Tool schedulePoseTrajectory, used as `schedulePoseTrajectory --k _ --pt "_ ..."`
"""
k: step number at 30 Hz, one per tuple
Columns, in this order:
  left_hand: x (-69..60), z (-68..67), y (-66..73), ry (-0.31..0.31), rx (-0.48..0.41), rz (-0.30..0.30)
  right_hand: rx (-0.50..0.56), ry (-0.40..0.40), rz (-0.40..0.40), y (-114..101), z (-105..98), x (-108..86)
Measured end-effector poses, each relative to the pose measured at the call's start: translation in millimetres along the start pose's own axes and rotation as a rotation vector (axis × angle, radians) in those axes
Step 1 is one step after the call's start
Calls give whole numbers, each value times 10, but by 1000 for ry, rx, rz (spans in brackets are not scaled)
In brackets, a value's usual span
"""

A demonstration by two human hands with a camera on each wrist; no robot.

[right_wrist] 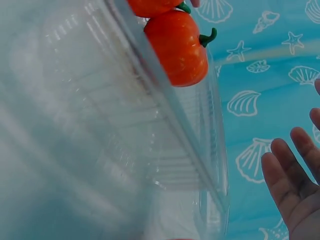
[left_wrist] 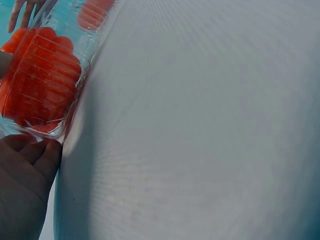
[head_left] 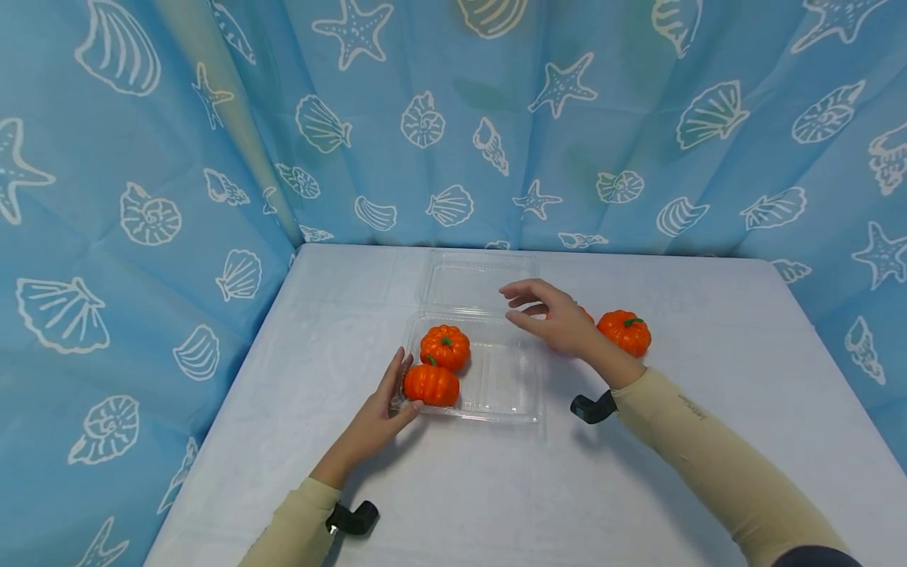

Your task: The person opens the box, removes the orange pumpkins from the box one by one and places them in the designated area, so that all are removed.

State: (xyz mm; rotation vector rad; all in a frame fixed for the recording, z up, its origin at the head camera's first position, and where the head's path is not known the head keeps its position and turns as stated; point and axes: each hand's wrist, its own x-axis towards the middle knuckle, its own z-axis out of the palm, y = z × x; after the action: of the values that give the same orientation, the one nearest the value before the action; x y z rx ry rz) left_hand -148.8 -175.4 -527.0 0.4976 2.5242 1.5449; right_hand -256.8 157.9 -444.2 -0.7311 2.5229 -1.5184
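Note:
A clear plastic container (head_left: 501,378) stands on the table with two orange pumpkins in its left part, one (head_left: 445,347) behind the other (head_left: 432,386). At its front left corner, my left hand (head_left: 375,421) rests with the fingers along the side and the thumb by the front edge. My right hand (head_left: 560,319), fingers apart and nothing in them, is over the container's back right corner. Partly hidden behind that hand is another pumpkin (head_left: 585,313), beside a fourth pumpkin (head_left: 624,332). In the right wrist view, the right hand (right_wrist: 297,185) has its fingers spread.
The container's clear lid (head_left: 471,282) lies opened back behind it. A white cloth (head_left: 496,496) covers the table, and a blue curtain (head_left: 439,94) with shells and starfish hangs at the back and left. A dark device (head_left: 594,408) is strapped at the right wrist, another (head_left: 354,518) at the left.

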Motion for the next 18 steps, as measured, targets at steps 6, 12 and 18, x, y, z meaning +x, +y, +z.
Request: schedulePoseTrajectory --k 6,12,18 --pt "-1 -1 14 3 -1 3 15 -16 20 -38 64 79" --pt "4 1 7 -1 10 -12 41 -58 53 -62 164 158" --pt "6 1 -1 -3 10 -15 -17 -155 42 -41 310 245"
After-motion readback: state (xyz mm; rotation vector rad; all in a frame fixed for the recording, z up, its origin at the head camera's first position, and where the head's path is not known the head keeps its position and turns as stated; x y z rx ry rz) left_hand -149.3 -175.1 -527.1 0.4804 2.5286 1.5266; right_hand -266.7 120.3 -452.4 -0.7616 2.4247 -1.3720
